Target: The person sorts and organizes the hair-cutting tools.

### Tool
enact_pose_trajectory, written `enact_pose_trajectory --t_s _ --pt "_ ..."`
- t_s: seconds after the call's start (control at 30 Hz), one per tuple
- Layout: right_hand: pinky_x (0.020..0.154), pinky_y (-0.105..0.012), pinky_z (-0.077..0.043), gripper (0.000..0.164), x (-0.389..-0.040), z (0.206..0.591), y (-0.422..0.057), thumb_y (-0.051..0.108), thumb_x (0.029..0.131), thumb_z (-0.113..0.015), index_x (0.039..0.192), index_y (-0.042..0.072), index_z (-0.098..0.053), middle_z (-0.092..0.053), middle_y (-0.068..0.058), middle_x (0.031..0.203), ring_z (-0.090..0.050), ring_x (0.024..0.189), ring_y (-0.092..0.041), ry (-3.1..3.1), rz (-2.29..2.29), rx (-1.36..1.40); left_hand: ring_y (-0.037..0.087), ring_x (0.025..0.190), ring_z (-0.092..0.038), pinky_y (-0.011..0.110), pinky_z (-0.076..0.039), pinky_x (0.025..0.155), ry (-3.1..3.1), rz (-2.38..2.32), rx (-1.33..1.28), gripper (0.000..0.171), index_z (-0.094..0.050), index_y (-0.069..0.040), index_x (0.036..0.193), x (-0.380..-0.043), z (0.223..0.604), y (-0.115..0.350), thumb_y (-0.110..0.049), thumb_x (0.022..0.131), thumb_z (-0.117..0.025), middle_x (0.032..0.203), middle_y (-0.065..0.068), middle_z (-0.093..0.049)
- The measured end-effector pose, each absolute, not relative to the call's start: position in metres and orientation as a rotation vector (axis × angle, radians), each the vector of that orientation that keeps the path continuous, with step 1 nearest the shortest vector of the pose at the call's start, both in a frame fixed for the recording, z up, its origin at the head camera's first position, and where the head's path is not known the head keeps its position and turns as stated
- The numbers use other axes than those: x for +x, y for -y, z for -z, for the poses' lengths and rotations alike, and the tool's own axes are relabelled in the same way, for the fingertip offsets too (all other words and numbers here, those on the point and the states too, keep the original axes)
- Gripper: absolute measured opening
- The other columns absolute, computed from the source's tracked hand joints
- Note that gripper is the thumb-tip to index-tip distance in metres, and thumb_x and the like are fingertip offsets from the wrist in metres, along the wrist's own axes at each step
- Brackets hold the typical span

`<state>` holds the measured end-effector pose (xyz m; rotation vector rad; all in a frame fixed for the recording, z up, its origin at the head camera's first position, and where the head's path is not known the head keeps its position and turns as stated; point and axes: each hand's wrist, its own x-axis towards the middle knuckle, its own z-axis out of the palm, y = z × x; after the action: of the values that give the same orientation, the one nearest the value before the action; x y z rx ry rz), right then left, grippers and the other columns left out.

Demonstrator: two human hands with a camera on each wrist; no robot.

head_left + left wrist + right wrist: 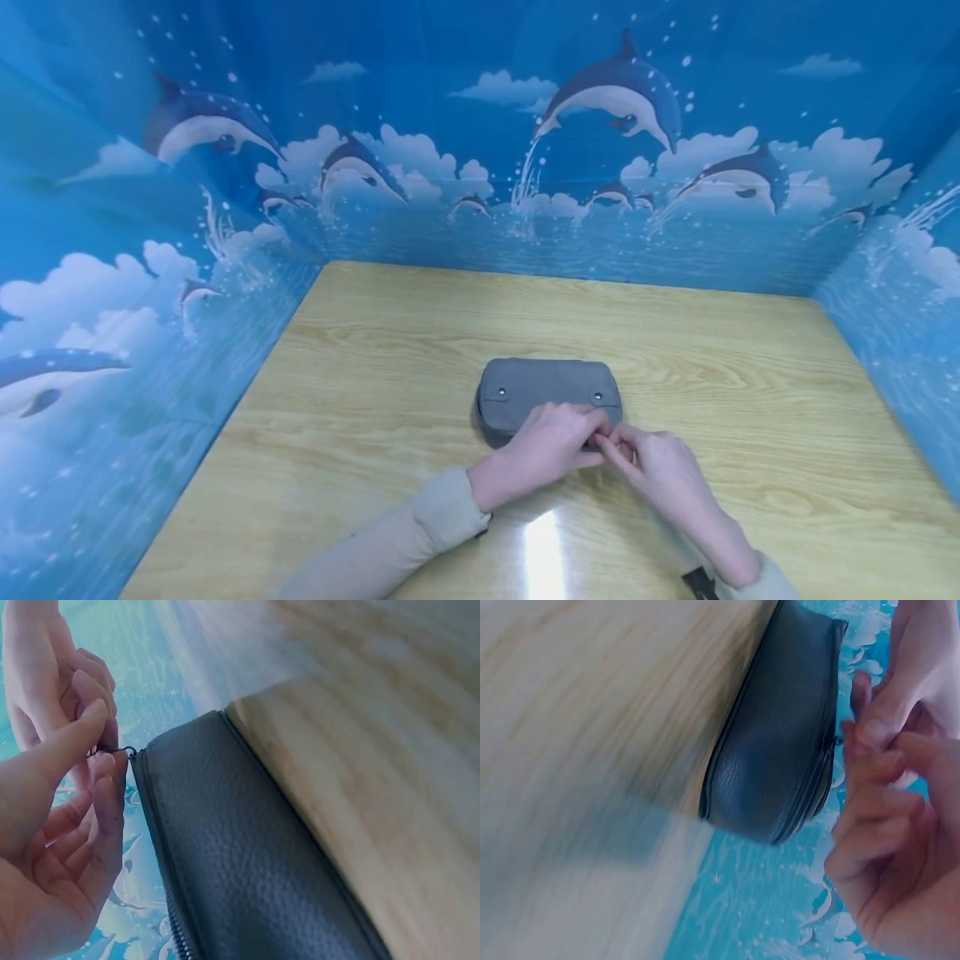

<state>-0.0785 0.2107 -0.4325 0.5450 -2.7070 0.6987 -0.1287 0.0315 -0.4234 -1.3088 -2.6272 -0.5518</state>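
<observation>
Both grips, left hand (542, 450) and right hand (660, 467), pinching the grey pouch (547, 392) zipper (wooden table (750, 375), dolphin-print walls (150, 250)).

On my feed both arms wear long beige sleeves of a soft, plain fabric, with a ribbed-looking cuff on the left sleeve (420, 533) ending at the wrist. The left hand (543, 450) and right hand (660, 471) are bare, with no rings or gloves that I can see. A small dark strap or mount (699, 581) sits at the right sleeve (772, 583) by the wrist.
</observation>
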Motion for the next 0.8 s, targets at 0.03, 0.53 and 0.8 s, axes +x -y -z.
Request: enact_pose_trajectory --t_s 0.03,0.53,0.8 --pt "0.040 -0.015 -0.027 0.025 -0.078 0.433 -0.211 0.021 0.091 -0.075 0.072 0.025 -0.060 -0.035 0.023 0.053 -0.025 0.045 0.009 2.701 -0.696 0.565 -0.006 0.062 -0.054 0.001 -0.038 0.055 2.647 0.564 -1.303 0.023 -0.072 -0.018 0.094 -0.128 0.424 -0.032 -0.037 0.086 -0.081 0.083 -0.011 -0.069" --pt "0.073 -0.026 -0.059 0.037 -0.102 0.428 -0.237 0.040 0.102 -0.053 0.103 0.009 -0.073 -0.070 -0.002 0.103 -0.070 0.085 -0.018 2.349 -0.581 0.976 -0.004 0.051 -0.047 0.003 -0.030 0.041 2.751 0.583 -1.117 0.008 -0.070 -0.014 0.090 -0.120 0.424 -0.030 -0.019 0.088 -0.077 0.074 -0.008 -0.068" --pt "0.077 -0.033 -0.060 0.034 -0.110 0.441 -0.237 0.003 0.070 -0.081 0.102 0.008 -0.076 -0.072 -0.002 0.104 -0.069 0.093 -0.021 2.345 -0.506 1.081 0.000 0.049 -0.045 0.007 -0.029 0.038 2.806 0.506 -1.085 0.013 -0.068 -0.013 0.090 -0.117 0.422 -0.029 -0.023 0.091 -0.076 0.067 -0.008 -0.062"
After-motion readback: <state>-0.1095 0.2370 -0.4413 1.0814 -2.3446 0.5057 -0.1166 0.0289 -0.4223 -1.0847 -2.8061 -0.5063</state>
